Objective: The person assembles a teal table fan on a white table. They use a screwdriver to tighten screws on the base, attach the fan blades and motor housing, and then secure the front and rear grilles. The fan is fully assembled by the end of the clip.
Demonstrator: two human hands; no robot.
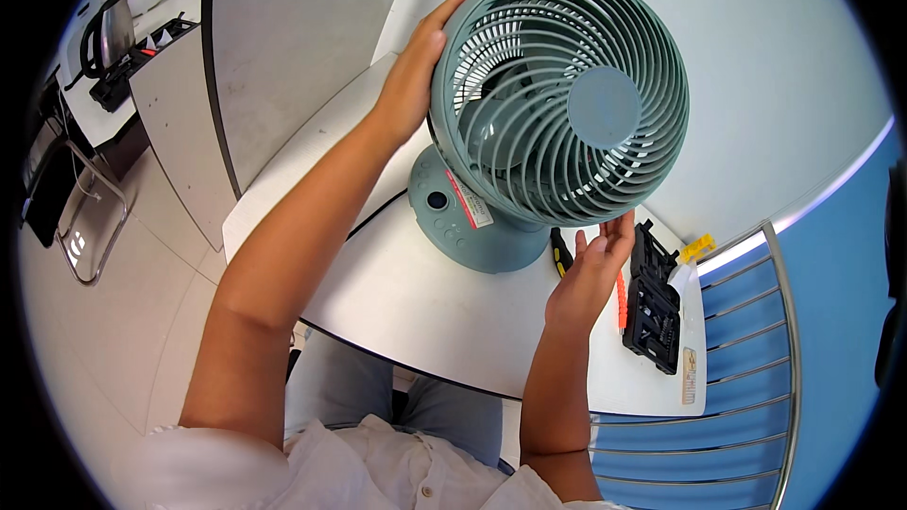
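Grey-green fan (557, 104): left hand (414, 76) flat on its rim; right hand (590, 269) open, empty (steady both sides).

Left hand (413, 76) and right hand (588, 276) on green fan (557, 99)

Your muted teal desk fan (557, 99) has a spiral-ribbed grille and a red-and-white label. The desk (425, 307) is white. A black tool case (654, 307) sits beside blue railings (727, 397).
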